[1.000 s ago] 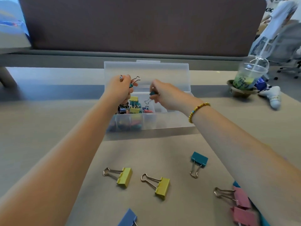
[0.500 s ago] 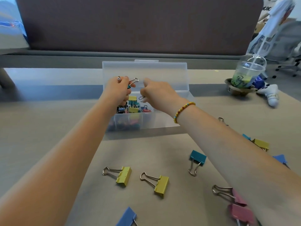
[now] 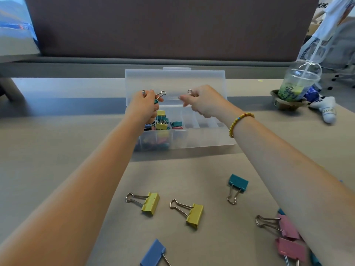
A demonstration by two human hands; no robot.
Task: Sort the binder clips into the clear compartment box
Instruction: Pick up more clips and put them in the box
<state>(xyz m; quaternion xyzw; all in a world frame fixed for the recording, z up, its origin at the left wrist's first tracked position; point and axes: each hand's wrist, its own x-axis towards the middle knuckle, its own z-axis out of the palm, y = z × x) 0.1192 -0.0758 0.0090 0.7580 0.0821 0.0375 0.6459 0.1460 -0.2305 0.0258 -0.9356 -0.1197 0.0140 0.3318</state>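
The clear compartment box [image 3: 201, 140] stands mid-table with its lid [image 3: 174, 81] raised. Small colourful clips [image 3: 162, 122] fill its left compartments; the right ones look bare. My left hand [image 3: 143, 107] hovers over the box's left end and grips small teal clips [image 3: 160, 95], whose wire handles stick out of the fist. My right hand [image 3: 203, 101] is curled over the middle of the box and pinches a small clip; only its wire loop [image 3: 190, 91] shows. Large clips lie near me: two yellow [image 3: 150, 203] [image 3: 195, 215], one teal [image 3: 238, 183], two pink [image 3: 288, 225] [image 3: 292, 249], one blue [image 3: 153, 253].
A plastic drink cup [image 3: 299, 83] in a holder stands at the far right, with a white object [image 3: 326, 110] beside it. A dark partition [image 3: 172, 25] runs behind the table. My right forearm hides more clips at the lower right.
My right hand dipped left over the box, then rose and drew back right, its wire loop now showing on top. My left hand has hardly moved.
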